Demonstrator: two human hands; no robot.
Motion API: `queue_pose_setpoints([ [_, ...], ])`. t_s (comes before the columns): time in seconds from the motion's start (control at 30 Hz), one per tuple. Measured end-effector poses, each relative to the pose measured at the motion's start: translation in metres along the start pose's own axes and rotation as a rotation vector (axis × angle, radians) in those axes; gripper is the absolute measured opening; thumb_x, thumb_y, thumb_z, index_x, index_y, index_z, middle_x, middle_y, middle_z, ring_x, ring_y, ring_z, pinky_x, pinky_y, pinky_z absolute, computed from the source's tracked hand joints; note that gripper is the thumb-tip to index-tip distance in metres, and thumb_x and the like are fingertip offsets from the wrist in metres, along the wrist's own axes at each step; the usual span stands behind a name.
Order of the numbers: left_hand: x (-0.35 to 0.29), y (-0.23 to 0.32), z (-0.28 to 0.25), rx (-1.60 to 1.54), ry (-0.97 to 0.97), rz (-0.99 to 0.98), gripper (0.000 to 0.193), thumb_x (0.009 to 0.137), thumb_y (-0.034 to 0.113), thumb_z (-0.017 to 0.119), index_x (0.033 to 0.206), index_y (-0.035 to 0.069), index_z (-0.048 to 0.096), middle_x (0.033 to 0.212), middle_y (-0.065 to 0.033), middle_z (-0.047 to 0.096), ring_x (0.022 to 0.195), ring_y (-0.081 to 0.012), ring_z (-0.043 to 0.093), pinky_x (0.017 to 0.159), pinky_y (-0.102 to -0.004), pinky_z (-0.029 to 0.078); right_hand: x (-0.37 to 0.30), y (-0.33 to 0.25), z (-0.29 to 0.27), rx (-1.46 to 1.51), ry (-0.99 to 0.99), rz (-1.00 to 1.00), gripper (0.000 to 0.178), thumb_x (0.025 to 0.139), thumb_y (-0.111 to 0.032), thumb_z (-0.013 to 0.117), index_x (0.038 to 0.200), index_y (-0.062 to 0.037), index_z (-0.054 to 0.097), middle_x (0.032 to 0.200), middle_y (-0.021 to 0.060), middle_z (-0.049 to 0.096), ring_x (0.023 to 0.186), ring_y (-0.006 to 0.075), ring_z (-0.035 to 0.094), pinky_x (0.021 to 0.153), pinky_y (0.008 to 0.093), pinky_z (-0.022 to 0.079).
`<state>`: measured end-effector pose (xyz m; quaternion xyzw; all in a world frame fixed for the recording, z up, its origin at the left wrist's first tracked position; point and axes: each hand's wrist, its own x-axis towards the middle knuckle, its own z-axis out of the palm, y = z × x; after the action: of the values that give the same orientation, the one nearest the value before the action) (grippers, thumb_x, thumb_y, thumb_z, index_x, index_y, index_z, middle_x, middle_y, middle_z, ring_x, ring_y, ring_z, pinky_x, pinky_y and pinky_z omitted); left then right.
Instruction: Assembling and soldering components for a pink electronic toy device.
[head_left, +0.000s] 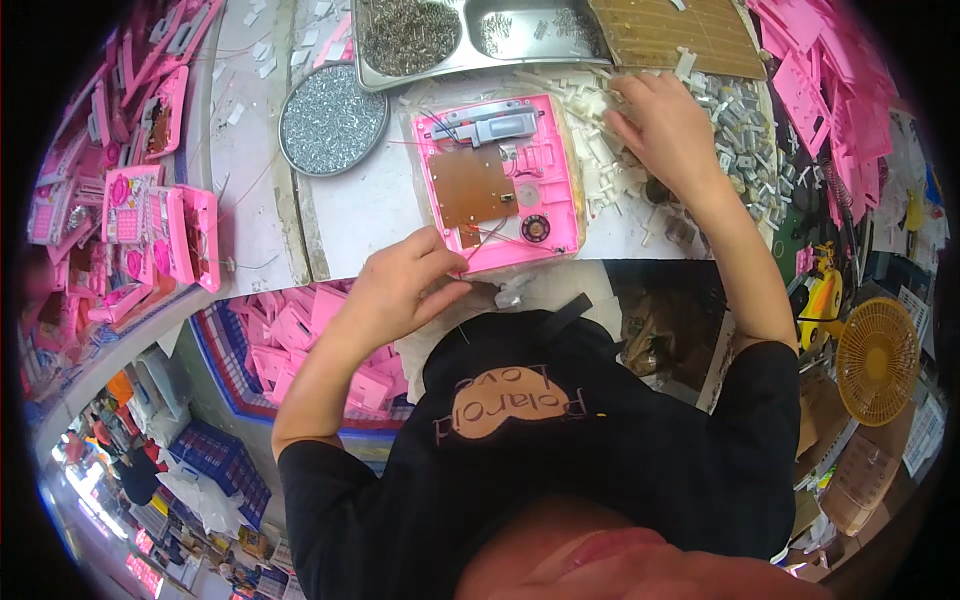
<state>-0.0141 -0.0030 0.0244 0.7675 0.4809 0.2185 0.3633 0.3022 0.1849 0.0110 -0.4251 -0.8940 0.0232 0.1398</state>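
Observation:
An open pink plastic housing lies on the table in front of me. Inside it are a brown circuit board, a grey plastic piece, a small round speaker and thin wires. My left hand grips the housing's near left corner, index finger on the edge and thumb just below it. Over a heap of small white plastic parts, right of the housing, is my right hand. Its thumb and index finger are apart, with nothing visible between them.
A round dish of small metal screws and a metal tray of springs stand beyond the housing. More pink housings pile up at left. Pink pieces fill a crate below the table edge. A yellow fan is at right.

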Motion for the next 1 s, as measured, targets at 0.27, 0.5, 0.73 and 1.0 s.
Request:
queue_pose_setpoints([
  [0.27, 0.189, -0.025, -0.070, 0.384, 0.193, 0.038, 0.018, 0.088, 0.021, 0.068, 0.090, 0.004, 0.071, 0.094, -0.0173, 0.071, 0.089, -0.0347, 0.069, 0.081, -0.0460, 0.054, 0.006, -0.004, 0.000, 0.001, -0.085, -0.043, 0.015, 0.079, -0.014, 0.072, 0.089, -0.0048, 0.066, 0.089, 0.0094, 0.066, 0.095, 0.0318, 0.062, 0.079, 0.0431, 0.054],
  [0.5, 0.284, -0.043, -0.014, 0.533, 0.054, 0.162, 0.018, 0.085, 0.017, 0.061, 0.087, 0.002, 0.072, 0.088, -0.0197, 0.071, 0.087, -0.0404, 0.070, 0.079, -0.0506, 0.056, -0.016, -0.005, -0.020, 0.240, 0.046, 0.002, 0.017, 0.082, -0.016, 0.072, 0.090, -0.0057, 0.062, 0.089, 0.0106, 0.066, 0.091, 0.0314, 0.063, 0.077, 0.0438, 0.053],
  [0.73, 0.302, -0.057, -0.011, 0.545, -0.080, 0.304, 0.021, 0.082, 0.019, 0.064, 0.093, 0.002, 0.071, 0.094, -0.0189, 0.071, 0.087, -0.0399, 0.070, 0.077, -0.0486, 0.056, -0.032, -0.015, -0.039, 0.451, 0.043, 0.140, 0.016, 0.085, -0.017, 0.069, 0.092, -0.0056, 0.060, 0.078, 0.0134, 0.062, 0.074, 0.0330, 0.062, 0.072, 0.0409, 0.051],
  [1.0, 0.228, -0.009, -0.061, 0.378, 0.242, 0.218, 0.018, 0.085, 0.020, 0.072, 0.093, 0.005, 0.072, 0.090, -0.0148, 0.073, 0.082, -0.0339, 0.071, 0.075, -0.0427, 0.056, 0.013, -0.009, -0.025, 1.092, 0.005, 0.390, 0.034, 0.096, -0.033, 0.066, 0.101, 0.0011, 0.067, 0.081, 0.0028, 0.064, 0.074, 0.0128, 0.059, 0.065, 0.0312, 0.047],
])
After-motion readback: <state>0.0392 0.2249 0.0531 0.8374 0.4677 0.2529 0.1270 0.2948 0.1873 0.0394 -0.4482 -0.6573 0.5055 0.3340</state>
